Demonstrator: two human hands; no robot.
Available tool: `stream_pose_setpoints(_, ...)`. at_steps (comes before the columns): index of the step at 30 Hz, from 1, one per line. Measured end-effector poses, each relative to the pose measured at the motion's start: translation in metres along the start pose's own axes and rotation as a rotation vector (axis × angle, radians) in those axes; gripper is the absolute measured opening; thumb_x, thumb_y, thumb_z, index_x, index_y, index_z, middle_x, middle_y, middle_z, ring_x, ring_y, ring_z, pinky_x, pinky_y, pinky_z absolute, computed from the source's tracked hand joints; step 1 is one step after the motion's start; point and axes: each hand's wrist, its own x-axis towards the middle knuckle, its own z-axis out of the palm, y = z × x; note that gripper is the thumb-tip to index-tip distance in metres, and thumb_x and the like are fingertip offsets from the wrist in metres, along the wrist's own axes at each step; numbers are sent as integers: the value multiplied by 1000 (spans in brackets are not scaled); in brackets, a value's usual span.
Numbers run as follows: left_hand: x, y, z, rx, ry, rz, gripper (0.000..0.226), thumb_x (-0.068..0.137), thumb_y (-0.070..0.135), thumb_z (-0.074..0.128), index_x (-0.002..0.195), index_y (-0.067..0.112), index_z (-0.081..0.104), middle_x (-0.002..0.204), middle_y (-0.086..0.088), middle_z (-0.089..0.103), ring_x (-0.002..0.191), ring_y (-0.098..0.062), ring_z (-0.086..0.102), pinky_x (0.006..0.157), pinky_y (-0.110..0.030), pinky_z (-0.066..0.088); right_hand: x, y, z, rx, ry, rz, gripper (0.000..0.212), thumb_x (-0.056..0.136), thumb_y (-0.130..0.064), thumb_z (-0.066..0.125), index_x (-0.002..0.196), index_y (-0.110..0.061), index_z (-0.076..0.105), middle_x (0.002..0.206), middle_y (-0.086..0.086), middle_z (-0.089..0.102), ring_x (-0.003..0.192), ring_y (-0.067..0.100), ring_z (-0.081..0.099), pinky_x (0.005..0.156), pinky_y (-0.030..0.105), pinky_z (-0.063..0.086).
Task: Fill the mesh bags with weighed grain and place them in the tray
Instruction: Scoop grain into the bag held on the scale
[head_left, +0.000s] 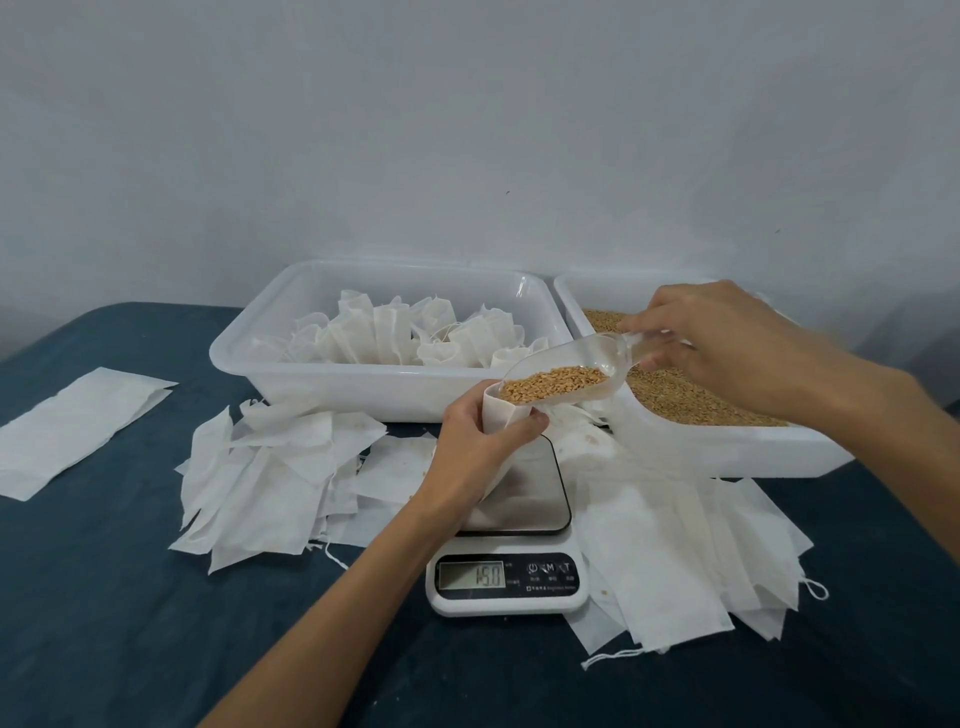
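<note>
Left hand fingers curl round limp mesh bag above scale, right hand pinches handle of grain-loaded scoop at bag mouth; bag's floppy, likely light, so grip near rim.

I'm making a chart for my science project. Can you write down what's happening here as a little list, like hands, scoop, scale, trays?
left hand: holds an open mesh bag upright over the scale
right hand: holds the clear scoop by its handle
scoop: carries grain, its tip at the bag's mouth
scale: display seems to read 15.0
left tray: filled, tied bags
right tray: loose grain
table: empty bags lie in piles around the scale
</note>
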Motion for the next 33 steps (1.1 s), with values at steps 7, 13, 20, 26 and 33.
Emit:
stream_pose_setpoints(7,0,1,0,-10,1,10,24,92,14,78,115,13,73,111,-7,77,91,-12,67,76,-17,52,1,0,0,1,2,3,16,95,-18,67,108,-23,74,97,-2,63,94,25,60,82,53,50)
stream_pose_setpoints(13,0,2,0,-24,0,10,24,92,11,77,116,9,71,113,-13,75,92,-14,67,78,-17,52,2,-1,0,-17,-3,9,16,95,-16,65,107,-24,74,98,-1,63,93,26,60,83,54,51)
stream_pose_setpoints(20,-2,3,0,-31,-4,10,24,93,9,76,116,7,71,114,-14,75,91,-12,66,77,-17,51,2,-3,-1,-33,-3,2,15,96,-16,65,108,-21,74,99,2,64,94,27,61,84,53,50)
stream_pose_setpoints(26,-2,3,0,-25,-4,6,25,92,11,77,117,10,72,114,-12,76,94,-14,67,78,-18,52,3,-3,-1,-48,8,-20,15,95,-14,65,107,-16,74,97,5,65,91,29,63,86,49,47)
stream_pose_setpoints(33,-2,4,0,-17,-3,-1,25,93,12,77,116,11,72,114,-12,75,93,-14,66,78,-19,52,3,-2,-1,-64,23,-24,16,94,-10,64,104,-16,74,94,7,67,87,30,64,84,48,48)
